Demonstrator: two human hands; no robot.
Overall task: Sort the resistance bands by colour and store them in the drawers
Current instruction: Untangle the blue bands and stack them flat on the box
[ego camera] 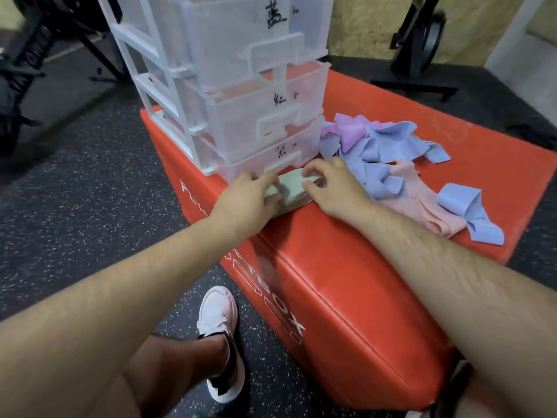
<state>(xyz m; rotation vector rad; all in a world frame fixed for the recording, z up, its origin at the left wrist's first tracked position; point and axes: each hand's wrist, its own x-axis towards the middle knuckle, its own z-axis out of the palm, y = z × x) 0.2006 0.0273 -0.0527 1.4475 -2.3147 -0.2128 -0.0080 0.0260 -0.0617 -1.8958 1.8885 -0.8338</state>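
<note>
Clear plastic drawer tower [241, 70] hogs the back-left of the red padded box [325, 239], and a loose heap of blue, purple and pink bands [388, 146] clogs the right. Only open lane's the bare near edge.

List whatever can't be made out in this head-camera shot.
All in the head view:
- How many green bands: stack covered by the left hand and right hand.
- Label on the bottom drawer: smudged, too small.
- Top of the drawer unit: cut off by the frame edge.
- Pile: lower bands buried.
</note>
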